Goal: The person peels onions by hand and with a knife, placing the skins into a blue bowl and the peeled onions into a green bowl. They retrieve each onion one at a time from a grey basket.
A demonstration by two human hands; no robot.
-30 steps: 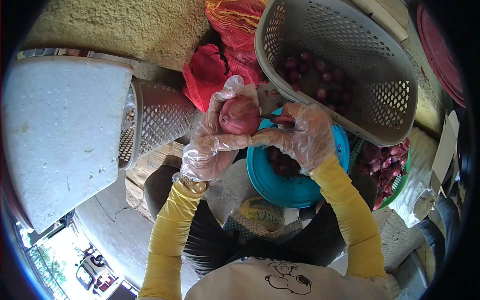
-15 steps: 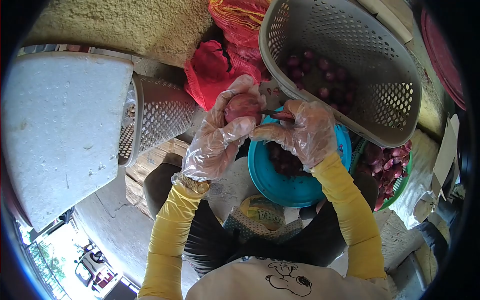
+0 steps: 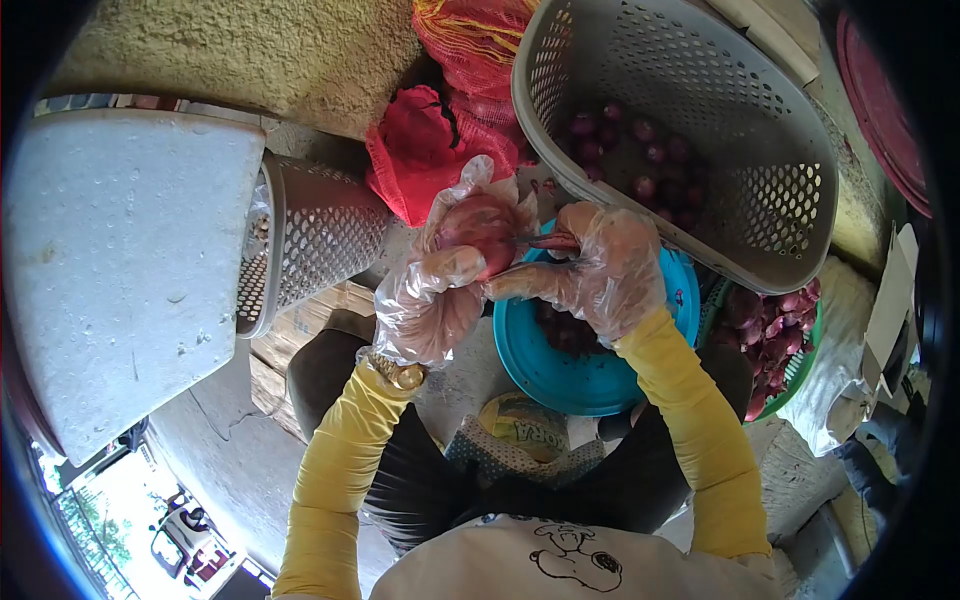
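Observation:
Both my hands wear clear plastic gloves. My left hand (image 3: 435, 290) is closed around a large red onion (image 3: 478, 232), holding it up in front of me. In my right hand (image 3: 610, 262) is a small knife (image 3: 558, 241), its blade against the right side of the onion. My right thumb reaches out beneath the blade toward the onion. Under my right hand stands a blue basin (image 3: 560, 385) with dark red onion pieces or peelings inside, partly hidden by the hand.
A grey perforated basket (image 3: 680, 50) at the upper right holds several small peeled onions (image 3: 650, 160). Red onions fill a green basket (image 3: 800, 375) at right. A red mesh sack (image 3: 415, 150) lies ahead; another grey basket (image 3: 325, 230) and a white board (image 3: 135, 270) are at left.
My left hand has turned the onion, which now sits slightly lower and to the left. The knife has shifted a little left and down with my right hand.

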